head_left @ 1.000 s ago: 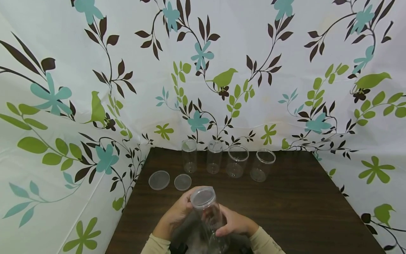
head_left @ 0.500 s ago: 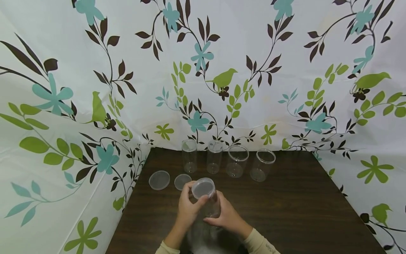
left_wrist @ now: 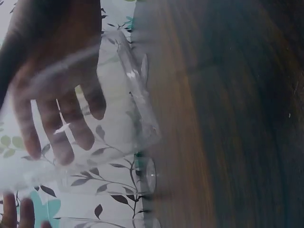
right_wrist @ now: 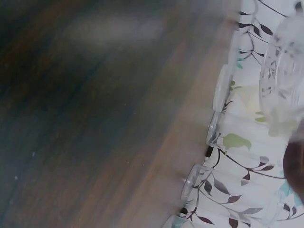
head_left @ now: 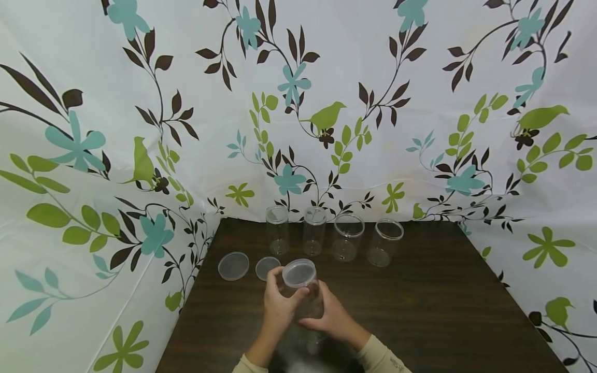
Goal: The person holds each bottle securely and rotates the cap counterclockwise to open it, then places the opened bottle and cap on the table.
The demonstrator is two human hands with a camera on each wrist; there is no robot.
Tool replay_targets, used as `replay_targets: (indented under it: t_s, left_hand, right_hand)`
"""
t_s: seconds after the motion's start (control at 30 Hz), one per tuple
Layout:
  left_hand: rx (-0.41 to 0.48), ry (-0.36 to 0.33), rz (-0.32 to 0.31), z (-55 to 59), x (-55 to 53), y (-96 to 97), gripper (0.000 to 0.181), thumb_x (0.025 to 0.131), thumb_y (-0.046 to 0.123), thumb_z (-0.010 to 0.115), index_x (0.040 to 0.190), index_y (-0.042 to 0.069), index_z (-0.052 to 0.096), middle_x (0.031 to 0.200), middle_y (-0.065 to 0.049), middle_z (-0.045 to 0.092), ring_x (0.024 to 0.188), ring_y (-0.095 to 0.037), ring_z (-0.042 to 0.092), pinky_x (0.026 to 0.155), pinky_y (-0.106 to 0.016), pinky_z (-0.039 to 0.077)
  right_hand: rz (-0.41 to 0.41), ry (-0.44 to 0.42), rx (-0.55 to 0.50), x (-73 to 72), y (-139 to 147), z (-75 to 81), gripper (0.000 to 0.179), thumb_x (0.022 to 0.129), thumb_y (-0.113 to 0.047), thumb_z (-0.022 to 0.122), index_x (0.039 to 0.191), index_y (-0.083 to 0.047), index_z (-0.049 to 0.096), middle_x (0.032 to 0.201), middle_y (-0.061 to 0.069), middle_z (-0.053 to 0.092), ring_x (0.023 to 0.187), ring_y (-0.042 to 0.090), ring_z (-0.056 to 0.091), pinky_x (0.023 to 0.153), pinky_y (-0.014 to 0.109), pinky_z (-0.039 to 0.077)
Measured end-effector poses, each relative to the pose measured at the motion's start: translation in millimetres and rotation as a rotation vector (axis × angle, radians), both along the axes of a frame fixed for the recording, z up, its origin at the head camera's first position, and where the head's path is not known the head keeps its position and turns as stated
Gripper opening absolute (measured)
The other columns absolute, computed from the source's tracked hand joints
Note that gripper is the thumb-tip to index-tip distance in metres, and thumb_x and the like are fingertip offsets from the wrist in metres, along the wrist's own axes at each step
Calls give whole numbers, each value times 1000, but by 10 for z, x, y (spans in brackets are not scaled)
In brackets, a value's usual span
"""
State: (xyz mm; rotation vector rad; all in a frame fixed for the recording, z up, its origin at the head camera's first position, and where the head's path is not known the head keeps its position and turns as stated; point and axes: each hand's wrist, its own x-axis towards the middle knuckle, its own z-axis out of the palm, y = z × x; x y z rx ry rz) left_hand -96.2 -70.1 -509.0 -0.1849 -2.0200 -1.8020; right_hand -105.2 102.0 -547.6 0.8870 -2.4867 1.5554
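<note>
In the head view, both hands hold a clear plastic jar above the near part of the table, its round lid tilted up toward the camera. My left hand grips the upper end from the left, thumb at the front just below the lid and fingers behind. Lower down, my right hand wraps the jar's body from the right. The left wrist view has fingers showing through the clear jar wall. Part of the jar appears at the right edge of the right wrist view.
On the dark wooden table, a larger clear lid and a smaller one lie at left. Along the back stand two narrow jars and two wider jars. A patterned cloth surrounds the table.
Over the last second the jar has risen away from the body. My left thumb has come round to the front below the lid. In the last half second the hands have barely moved.
</note>
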Motion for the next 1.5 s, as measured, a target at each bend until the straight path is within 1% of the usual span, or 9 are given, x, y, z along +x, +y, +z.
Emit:
replay_targets:
  t_s: [0.17, 0.5, 0.67, 0.9, 1.03, 1.17, 1.27, 1.37, 1.5]
  left_hand:
    - [37, 48, -289, -66, -81, -147, 103, 82, 76, 61, 146, -1, 38, 131, -14, 57, 111, -12, 57, 88, -34, 50]
    - [170, 30, -936, -22, -295, -517, 104, 87, 68, 61, 156, -2, 27, 151, -6, 49, 135, -19, 50, 106, -32, 43]
    - [200, -49, -1063, 19, -294, -562, 85, 96, 54, 63, 155, 1, 34, 153, -14, 48, 137, -25, 49, 108, -36, 42]
    - [200, -37, -987, 19, -273, -543, 76, 98, 48, 62, 149, -3, 38, 148, -9, 52, 129, -22, 54, 102, -33, 47]
    - [185, -58, -758, 24, -202, -442, 69, 97, 37, 70, 143, -3, 40, 140, -15, 53, 119, -19, 58, 94, -29, 50]
    - [128, -129, -425, 51, -117, -275, 67, 89, 29, 81, 137, -2, 45, 129, -18, 59, 107, -18, 61, 86, -26, 51]
    - [89, -176, -244, 54, -84, -173, 66, 85, 23, 84, 134, -1, 48, 123, -15, 63, 104, -18, 61, 83, -25, 50]
    - [74, -219, -148, 45, -55, -112, 67, 83, 21, 85, 134, -1, 47, 121, -14, 63, 103, -17, 60, 82, -25, 50]
    - [103, -257, -118, 42, -35, -77, 66, 83, 19, 85, 135, 1, 47, 120, -14, 62, 101, -18, 60, 82, -25, 51]
  right_hand:
    - [264, -222, -139, -57, 115, 22, 77, 86, -17, 82, 146, -4, 36, 132, 14, 56, 119, 18, 57, 97, 34, 51]
    - [699, -517, -233, -71, 244, 160, 84, 93, -41, 73, 145, 10, 31, 135, 2, 57, 123, 17, 56, 104, 38, 47]
    - [809, -549, -190, -87, 235, 161, 84, 94, -47, 70, 145, 8, 31, 136, -1, 55, 125, 17, 54, 107, 42, 45]
    - [683, -508, -178, -100, 212, 122, 81, 93, -32, 74, 151, 0, 28, 135, 12, 55, 123, 22, 56, 104, 40, 48]
    - [414, -419, -80, -71, 177, 110, 90, 88, -25, 80, 157, -12, 24, 143, 9, 52, 127, 20, 53, 105, 34, 44]
    - [145, -175, 34, -62, 92, 37, 93, 80, -25, 88, 153, -7, 33, 140, 9, 56, 122, 20, 57, 100, 35, 48]
    - [-22, 12, 116, -42, 23, -15, 93, 74, -29, 93, 145, 0, 41, 135, 13, 59, 117, 24, 60, 96, 39, 51]
    - [-132, 115, 191, 1, -20, -45, 92, 71, -34, 94, 141, 2, 45, 132, 15, 60, 115, 27, 62, 93, 44, 53]
    - [-200, 165, 257, 36, -37, -68, 94, 72, -42, 92, 140, 3, 46, 131, 16, 60, 115, 28, 61, 92, 47, 53]
